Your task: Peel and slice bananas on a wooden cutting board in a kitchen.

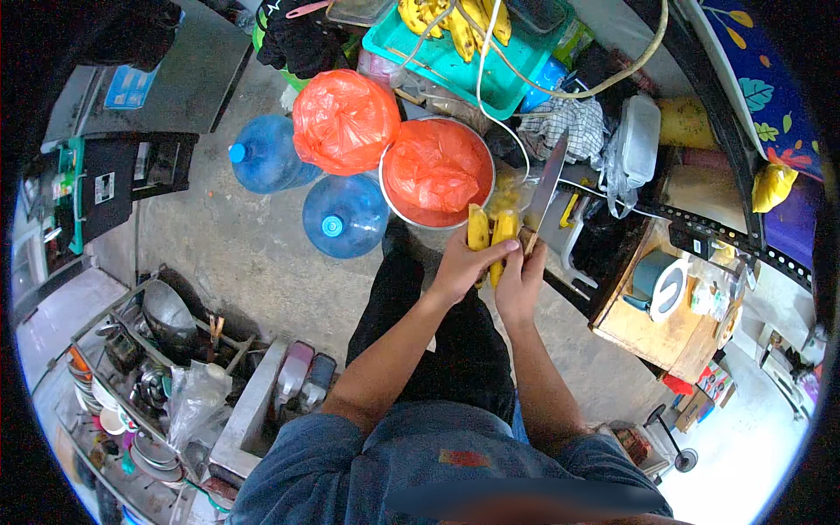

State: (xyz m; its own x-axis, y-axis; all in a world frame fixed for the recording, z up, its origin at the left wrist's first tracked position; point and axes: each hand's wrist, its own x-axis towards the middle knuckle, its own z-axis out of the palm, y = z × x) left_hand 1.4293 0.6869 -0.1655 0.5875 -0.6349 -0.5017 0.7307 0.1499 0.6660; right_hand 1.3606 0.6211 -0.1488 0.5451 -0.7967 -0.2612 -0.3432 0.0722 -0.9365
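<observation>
My left hand (464, 260) holds yellow bananas (478, 230), with its thumb across them. Close beside it, my right hand (520, 281) grips the handle of a large kitchen knife (548, 180); the broad blade points up and away from me. A second banana piece (504, 230) stands between the two hands. Beyond them, an orange-red plastic bag (430, 172) lies in a round metal basin (492, 172), and another orange-red bag (346, 121) bulges to its left. More bananas (461, 33) lie in a turquoise plastic tray (453, 86) at the top.
Two blue water jugs (346, 216) (266, 154) stand on the concrete floor left of the basin. A checked cloth (577, 125) and a lidded plastic container (640, 141) are at upper right. Cables hang over the tray. A dish rack (125, 387) with pots stands at lower left, a wooden table (656, 331) at right.
</observation>
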